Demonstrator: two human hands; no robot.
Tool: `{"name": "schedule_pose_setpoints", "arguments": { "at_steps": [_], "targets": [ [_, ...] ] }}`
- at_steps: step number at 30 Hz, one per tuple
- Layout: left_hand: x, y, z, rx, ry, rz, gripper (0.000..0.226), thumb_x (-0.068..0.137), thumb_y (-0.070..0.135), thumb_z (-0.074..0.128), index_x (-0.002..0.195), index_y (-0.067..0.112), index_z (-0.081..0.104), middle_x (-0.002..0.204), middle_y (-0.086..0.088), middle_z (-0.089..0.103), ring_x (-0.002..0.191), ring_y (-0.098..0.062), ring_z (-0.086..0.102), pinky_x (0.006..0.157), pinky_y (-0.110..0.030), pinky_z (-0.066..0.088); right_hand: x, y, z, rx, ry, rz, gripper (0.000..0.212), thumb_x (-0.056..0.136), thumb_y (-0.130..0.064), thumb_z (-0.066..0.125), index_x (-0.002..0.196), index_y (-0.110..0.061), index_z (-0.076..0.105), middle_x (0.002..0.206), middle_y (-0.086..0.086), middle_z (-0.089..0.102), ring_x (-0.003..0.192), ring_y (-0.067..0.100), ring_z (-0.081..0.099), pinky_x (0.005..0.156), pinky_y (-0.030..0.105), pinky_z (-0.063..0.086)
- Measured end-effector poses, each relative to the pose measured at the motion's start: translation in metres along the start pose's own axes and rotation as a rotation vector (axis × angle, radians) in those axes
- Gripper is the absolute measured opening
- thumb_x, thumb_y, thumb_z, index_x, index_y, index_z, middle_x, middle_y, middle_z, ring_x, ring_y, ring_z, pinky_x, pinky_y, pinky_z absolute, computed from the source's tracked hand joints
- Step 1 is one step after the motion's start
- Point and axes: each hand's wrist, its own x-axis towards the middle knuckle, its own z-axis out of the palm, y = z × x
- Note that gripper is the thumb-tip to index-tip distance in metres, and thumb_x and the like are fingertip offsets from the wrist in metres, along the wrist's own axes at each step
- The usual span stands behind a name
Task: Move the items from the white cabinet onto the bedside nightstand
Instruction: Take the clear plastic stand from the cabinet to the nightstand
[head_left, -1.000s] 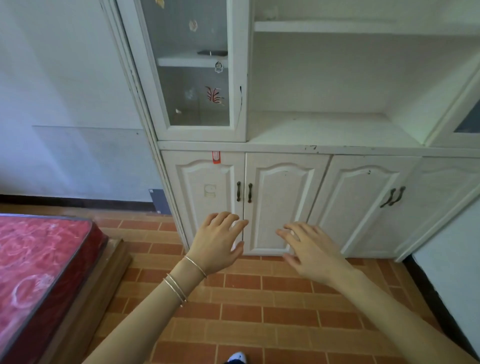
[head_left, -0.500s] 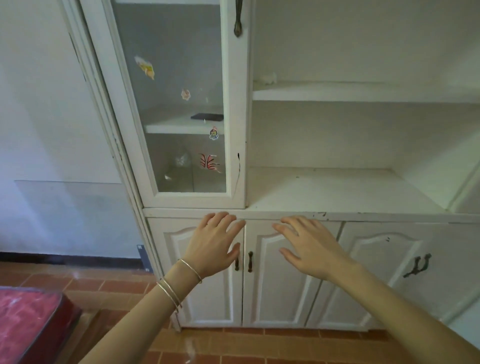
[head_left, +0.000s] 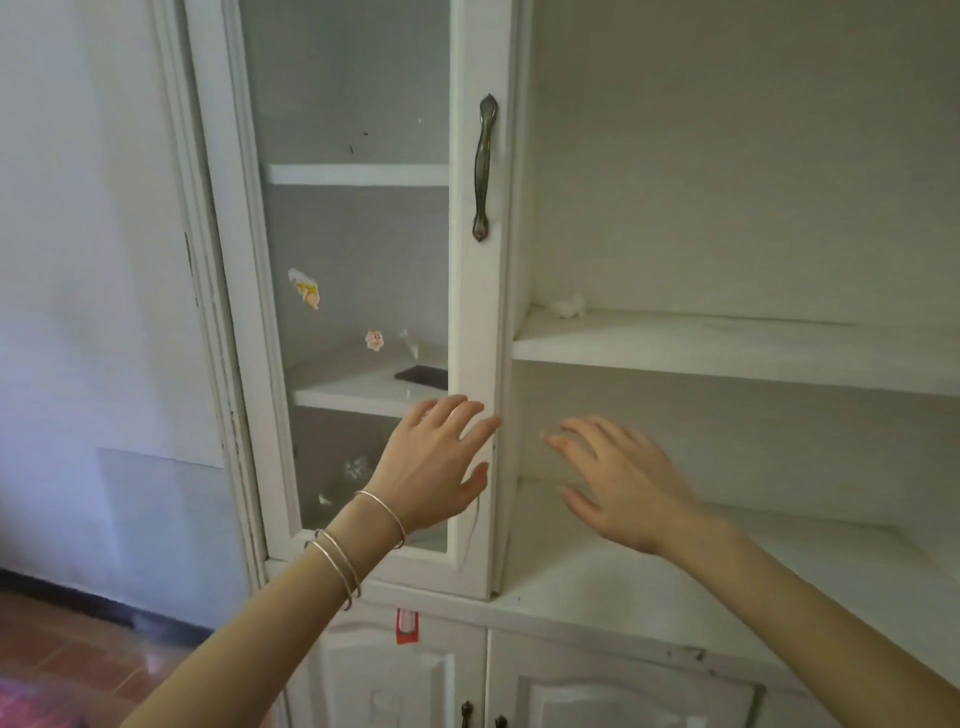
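Observation:
The white cabinet (head_left: 480, 332) fills the view, its glass door (head_left: 358, 291) closed, with a dark metal handle (head_left: 484, 166). Behind the glass a flat dark item (head_left: 423, 376) lies on the middle shelf, and a clear crumpled thing (head_left: 353, 470) sits lower down. A small white lump (head_left: 568, 305) rests on the open shelf to the right. My left hand (head_left: 434, 465) is raised in front of the door's right frame, fingers spread, holding nothing. My right hand (head_left: 618, 480) hovers open before the open compartment, also holding nothing.
Stickers (head_left: 306, 288) dot the glass. Lower cabinet doors (head_left: 597, 696) with a red tag (head_left: 407, 625) sit below the counter ledge. A white wall (head_left: 93, 312) stands to the left, with brick floor (head_left: 62, 649) and a red bed corner at the bottom left.
The view has tilted upward from the lower doors to the glass door and open shelves. Both hands rose with it and stay open and spread.

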Motion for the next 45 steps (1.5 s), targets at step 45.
{"name": "schedule_pose_setpoints", "arguments": {
  "at_steps": [45],
  "targets": [
    [0.186,-0.096,-0.073,0.556,0.234,0.248,0.014,0.074,0.013,0.046,0.086,0.008,0.052,0.088,-0.007,0.056,0.092,-0.025,0.048,0.088,-0.036,0.036,0.126,0.076,-0.03,0.106,0.166,-0.03,0.051,0.091,-0.039,0.044,0.138,-0.021,0.035,0.137,-0.002,0.041,0.123,0.019,0.041,0.097,0.03,0.034]
  ]
}}
